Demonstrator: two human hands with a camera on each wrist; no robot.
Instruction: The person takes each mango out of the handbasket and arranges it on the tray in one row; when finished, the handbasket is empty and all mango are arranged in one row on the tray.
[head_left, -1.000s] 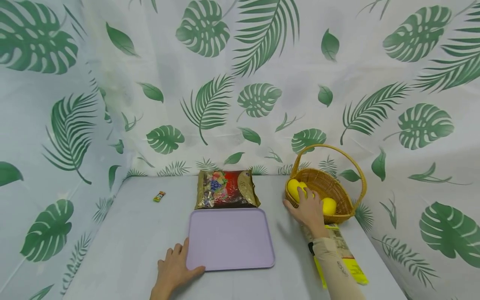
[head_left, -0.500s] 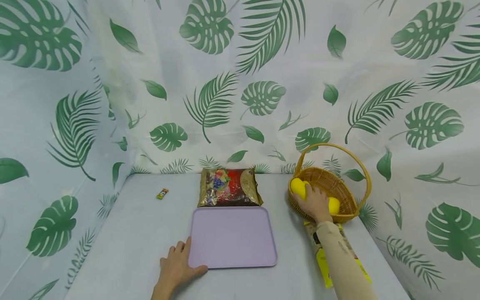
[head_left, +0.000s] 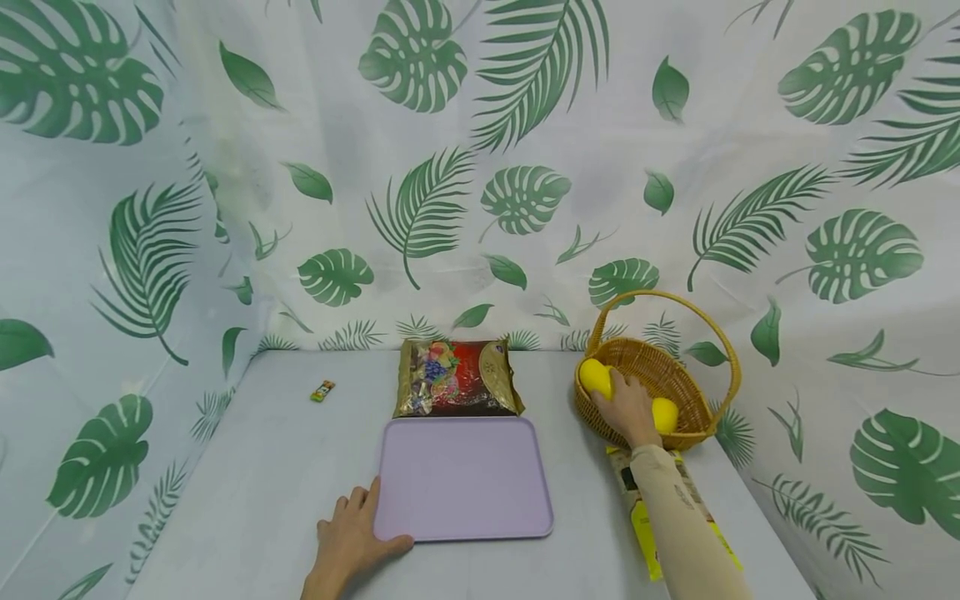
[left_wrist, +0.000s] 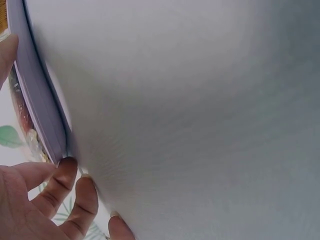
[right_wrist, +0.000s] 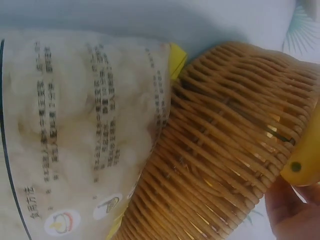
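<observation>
The left hand (head_left: 351,537) touches the lower left corner of a lilac tray (head_left: 465,479), thumb at its front edge and index finger along its left side. In the left wrist view, thumb and fingertips meet the rim of the tray (left_wrist: 37,95). Over the near side of a wicker basket (head_left: 690,392), the right hand (head_left: 632,410) reaches in, its fingers curled on a yellow fruit they mostly cover. Beside it lie two more yellow fruits (head_left: 596,377), (head_left: 663,414). In the right wrist view, fingers (right_wrist: 292,210) press a yellow fruit (right_wrist: 305,162) at the rim of the basket (right_wrist: 220,135).
A red and gold bag (head_left: 459,377) lies behind the tray. One small wrapped candy (head_left: 322,391) is at the back left. Under the right forearm, in front of the basket, lies a yellow-edged bag (head_left: 645,533), seen with printed text as a pale bag (right_wrist: 80,130) in the right wrist view.
The right hand has moved slightly deeper into the basket, its fingers now curled down on a yellow fruit. The left hand stays at the tray's corner, and the whole head view has shifted slightly.
</observation>
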